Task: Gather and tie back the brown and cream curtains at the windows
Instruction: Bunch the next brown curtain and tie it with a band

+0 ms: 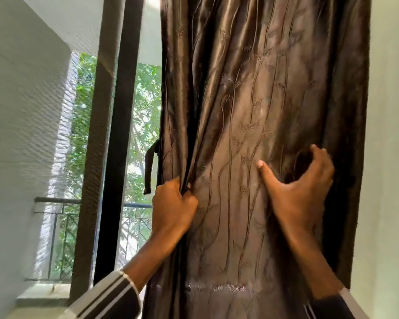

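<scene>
A shiny brown satin curtain (251,111) with embroidered vertical stems is hanging over the right half of the scene, falling in deep folds from the top edge down past the bottom edge. A pale plain wall (389,157) is standing just to the right of it. To the left, a tall dark window frame (120,134) is rising, with a brown mesh panel (97,146) beside it, and farther off a metal balcony railing (55,217) and green foliage (145,107) are showing through the opening. A dark fabric strap (149,168) is dangling at the curtain's left edge, just above the left hand.

The left hand (172,207), coming out of a black-and-white striped sleeve (108,298), is closing into a fist around the bunched left edge of the curtain, pinching several folds together. The right hand (297,189) is lying against the cloth on the right side, fingers spread and curled, thumb pointing up, pressing into a fold without closing around it. Nothing in view is serving as a container.
</scene>
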{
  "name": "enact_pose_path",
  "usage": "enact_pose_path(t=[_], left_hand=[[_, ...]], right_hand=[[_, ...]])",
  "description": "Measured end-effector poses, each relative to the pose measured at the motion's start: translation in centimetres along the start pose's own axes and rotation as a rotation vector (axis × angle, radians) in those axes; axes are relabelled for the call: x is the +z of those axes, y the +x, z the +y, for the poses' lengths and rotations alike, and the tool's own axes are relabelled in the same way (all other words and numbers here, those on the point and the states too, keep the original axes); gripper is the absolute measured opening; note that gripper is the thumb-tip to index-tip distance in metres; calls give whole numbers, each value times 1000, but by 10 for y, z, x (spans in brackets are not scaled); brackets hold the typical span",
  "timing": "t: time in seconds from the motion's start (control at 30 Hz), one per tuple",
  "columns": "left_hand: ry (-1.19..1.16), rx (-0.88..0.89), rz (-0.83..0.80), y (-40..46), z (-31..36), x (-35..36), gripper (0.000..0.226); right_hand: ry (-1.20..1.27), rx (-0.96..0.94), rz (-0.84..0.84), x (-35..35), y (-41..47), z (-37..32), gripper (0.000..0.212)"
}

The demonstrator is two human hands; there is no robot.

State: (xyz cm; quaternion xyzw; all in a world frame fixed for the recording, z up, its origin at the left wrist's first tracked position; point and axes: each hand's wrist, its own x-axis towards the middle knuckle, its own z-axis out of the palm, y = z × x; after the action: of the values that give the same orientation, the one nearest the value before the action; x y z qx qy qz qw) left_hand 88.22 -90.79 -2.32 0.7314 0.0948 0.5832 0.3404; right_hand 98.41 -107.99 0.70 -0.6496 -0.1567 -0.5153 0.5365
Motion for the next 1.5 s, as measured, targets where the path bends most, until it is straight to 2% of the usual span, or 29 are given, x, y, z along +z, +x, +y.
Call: enact_pose_path(t=[0.07, 0.17, 0.23, 0.33, 0.4, 0.47, 0.53, 0.67, 0.77, 0.83, 0.9, 1.0, 1.1, 1.17, 1.23, 1.3, 1.37, 1.43, 1.5], left_hand=[[18, 7, 21, 1, -2, -1, 16], [37, 7, 24, 0, -3, -2, 17], [25, 21, 8, 0, -2, -4, 18], [-3, 37, 2, -1, -2, -8, 20], [-19, 56, 3, -2, -2, -11, 21], [-34, 64, -4, -2, -2, -13, 27], [-48, 69, -8, -3, -2, -12, 29], [-81, 106, 22, -4, -3, -3, 12], [-117, 142, 14, -9, -5, 4, 24], [-151, 142, -11, -12, -5, 7, 31], [-186, 112, -47, -14, -4, 10, 34], [-238, 67, -79, -20, -3, 16, 27], [-255, 26, -34, -23, -3, 21, 23], [-280, 15, -21, -24, 1, 21, 18], [-273, 18, -22, -25, 5, 23, 27], [-184, 7, 10, -22, 3, 25, 28], [-85, -30, 25, -17, -4, 26, 22], [-36, -68, 2, -13, -9, 25, 26], [-34, -52, -2, -13, -11, 24, 26]], right_hand=[[156, 118, -80, 14, 2, -8, 108], [291, 118, -158, 41, -7, -24, 105], [194, 26, -183, 55, -13, -32, 85], [-12, -113, -120, 63, -14, -38, 44], [-44, -145, -85, 66, -14, -39, 28], [-34, -157, -132, 71, -22, -40, 32], [19, -174, -179, 74, -37, -42, 47], [177, -100, -237, 71, -69, -45, 78], [373, -15, -294, 67, -84, -46, 85], [412, 28, -332, 64, -89, -40, 84], [337, 39, -404, 64, -97, -32, 79], [326, -9, -534, 61, -110, -25, 49], [361, -44, -529, 59, -119, -20, 52], [314, -99, -539, 51, -125, -15, 39], [212, -140, -573, 48, -131, -7, 27], [220, -174, -626, 42, -132, -1, 31], [239, -284, -665, 31, -125, 3, 34], [177, -437, -524, 18, -110, 13, 40], [109, -420, -264, 6, -83, 24, 57]])
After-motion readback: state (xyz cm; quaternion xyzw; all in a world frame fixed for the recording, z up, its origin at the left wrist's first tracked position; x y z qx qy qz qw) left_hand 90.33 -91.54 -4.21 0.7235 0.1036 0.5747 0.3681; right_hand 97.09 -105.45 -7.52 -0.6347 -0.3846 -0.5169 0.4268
